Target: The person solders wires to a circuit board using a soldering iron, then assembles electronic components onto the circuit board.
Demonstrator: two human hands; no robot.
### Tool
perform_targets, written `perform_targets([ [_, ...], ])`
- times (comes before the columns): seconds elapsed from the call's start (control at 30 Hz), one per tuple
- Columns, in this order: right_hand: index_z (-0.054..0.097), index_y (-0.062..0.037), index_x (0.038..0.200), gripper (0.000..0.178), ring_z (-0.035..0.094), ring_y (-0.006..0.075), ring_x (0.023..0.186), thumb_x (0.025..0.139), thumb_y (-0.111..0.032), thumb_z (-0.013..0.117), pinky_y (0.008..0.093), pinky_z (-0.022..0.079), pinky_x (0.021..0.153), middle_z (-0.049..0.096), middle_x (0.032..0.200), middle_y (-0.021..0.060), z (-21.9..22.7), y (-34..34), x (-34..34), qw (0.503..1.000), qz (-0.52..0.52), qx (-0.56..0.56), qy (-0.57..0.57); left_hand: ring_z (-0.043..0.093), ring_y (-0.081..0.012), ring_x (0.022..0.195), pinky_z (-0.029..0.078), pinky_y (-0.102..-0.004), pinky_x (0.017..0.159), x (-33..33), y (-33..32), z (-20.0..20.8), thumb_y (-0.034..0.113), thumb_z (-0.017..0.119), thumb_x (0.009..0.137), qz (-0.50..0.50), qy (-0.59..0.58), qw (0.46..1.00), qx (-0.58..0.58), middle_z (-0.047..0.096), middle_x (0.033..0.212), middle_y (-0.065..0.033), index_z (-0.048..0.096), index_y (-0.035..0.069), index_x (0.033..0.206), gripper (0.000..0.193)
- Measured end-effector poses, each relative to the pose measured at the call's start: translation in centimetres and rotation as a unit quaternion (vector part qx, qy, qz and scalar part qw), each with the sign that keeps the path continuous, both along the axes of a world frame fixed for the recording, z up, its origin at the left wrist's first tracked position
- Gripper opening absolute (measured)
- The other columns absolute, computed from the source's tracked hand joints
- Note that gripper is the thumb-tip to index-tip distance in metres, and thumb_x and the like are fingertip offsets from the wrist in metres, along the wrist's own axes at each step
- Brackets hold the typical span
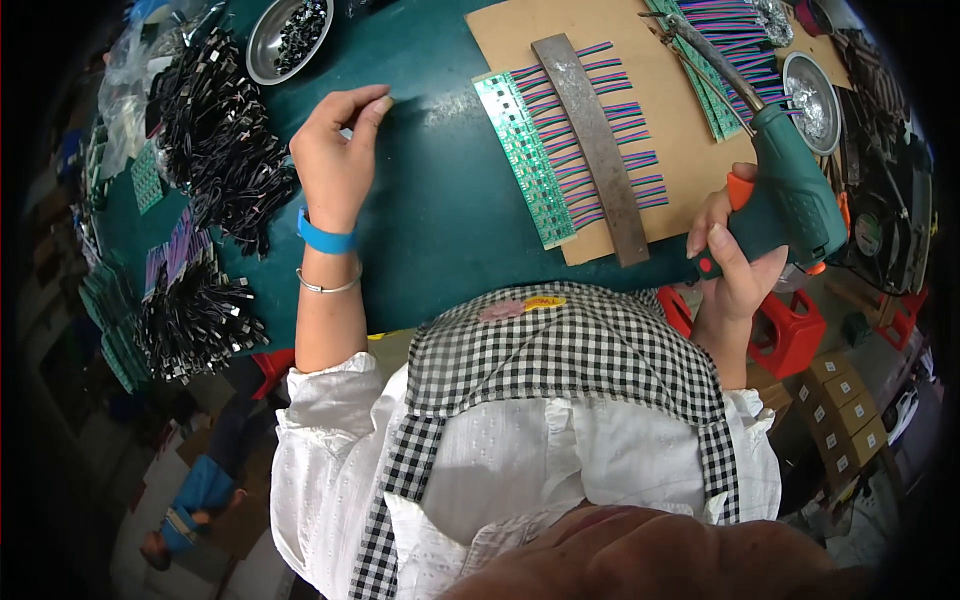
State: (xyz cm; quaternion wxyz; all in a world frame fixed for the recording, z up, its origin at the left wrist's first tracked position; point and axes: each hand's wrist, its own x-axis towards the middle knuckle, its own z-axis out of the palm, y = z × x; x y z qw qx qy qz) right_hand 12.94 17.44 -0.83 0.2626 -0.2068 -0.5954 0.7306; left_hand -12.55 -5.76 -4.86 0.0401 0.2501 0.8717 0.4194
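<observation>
In my right hand (735,245) is a green soldering gun (800,185) with an orange trigger, its long metal barrel pointing up and to the left over the cardboard. My left hand (338,145) hovers over the left part of the table, thumb and forefinger brought together; anything between them is too small to make out. Between the hands lies a green circuit board strip (527,165). Several short multicoloured wires (635,135) run from its right edge, and a flat metal bar (592,150) lies across them. The gun's tip is near another circuit board (700,75) with wires.
A cardboard sheet (510,30) lies under the wired strip on the green table (430,220). Bundled black cables (215,130) pile up at left. A metal bowl (262,60) holds small dark parts; another metal dish (815,100) stands at right. Red stools (785,335) stand below the table.
</observation>
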Motion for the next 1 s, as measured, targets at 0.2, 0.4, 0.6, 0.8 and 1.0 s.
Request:
perform_targets([
  [0.2, 0.04, 0.008, 0.122, 0.055, 0.049, 0.0133, 0.054, 0.076, -0.006, 0.066, 0.024, 0.041, 0.051, 0.048, 0.065, 0.0063, 0.8, -0.7, -1.7, 1.0, 0.02, 0.007, -0.014, 0.065, -0.0152, 0.077, 0.052, -0.025, 0.07, 3.3, 1.9, 2.8, 0.003, 0.064, 0.084, -0.027, -0.227, 0.958, 0.173, 0.068, 0.088, -0.0119, 0.066, -0.004, 0.095, 0.013],
  [0.4, 0.04, 0.0069, 0.124, 0.052, 0.05, 0.0142, 0.056, 0.077, 0.003, 0.06, 0.0246, 0.041, 0.051, 0.053, 0.073, 0.0093, 1.3, -1.9, -3.7, 0.996, 0.074, -0.034, -0.035, 0.067, -0.025, 0.085, 0.055, -0.0318, 0.075, 6.8, 4.1, 3.1, -0.001, 0.061, 0.085, -0.109, -0.424, 0.814, 0.382, 0.065, 0.1, -0.0216, 0.059, -0.006, 0.095, 0.011],
  [0.6, 0.049, 0.0034, 0.118, 0.038, 0.056, 0.0064, 0.067, 0.082, 0.002, 0.063, 0.0189, 0.045, 0.055, 0.061, 0.084, 0.0046, 1.3, -3.3, -6.1, 0.99, 0.117, -0.082, -0.022, 0.061, -0.0179, 0.078, 0.051, -0.0284, 0.073, 9.1, 5.7, 2.6, -0.006, 0.073, 0.069, -0.157, -0.222, 0.885, 0.377, 0.065, 0.086, -0.0106, 0.067, 0.001, 0.081, 0.014],
  [0.8, 0.047, 0.0043, 0.119, 0.043, 0.056, 0.0087, 0.066, 0.08, 0.006, 0.063, 0.0205, 0.046, 0.054, 0.061, 0.082, 0.0064, 2.2, -4.0, -6.5, 0.981, 0.143, -0.114, -0.062, 0.06, -0.0214, 0.074, 0.048, -0.0322, 0.07, 8.3, 5.5, 3.3, -0.001, 0.075, 0.06, -0.248, 0.022, 0.92, 0.301, 0.066, 0.082, -0.0042, 0.071, 0.007, 0.081, 0.023],
  [1.0, 0.042, 0.005, 0.124, 0.055, 0.055, 0.0108, 0.062, 0.074, 0.012, 0.062, 0.0204, 0.044, 0.053, 0.059, 0.078, 0.0097, 2.1, -3.6, -6.1, 0.983, 0.132, -0.1, -0.077, 0.061, -0.019, 0.074, 0.05, -0.0297, 0.067, 8.8, 5.8, 3.2, 0.002, 0.076, 0.065, -0.274, 0.035, 0.907, 0.319, 0.066, 0.082, -0.0046, 0.071, 0.006, 0.083, 0.019],
])
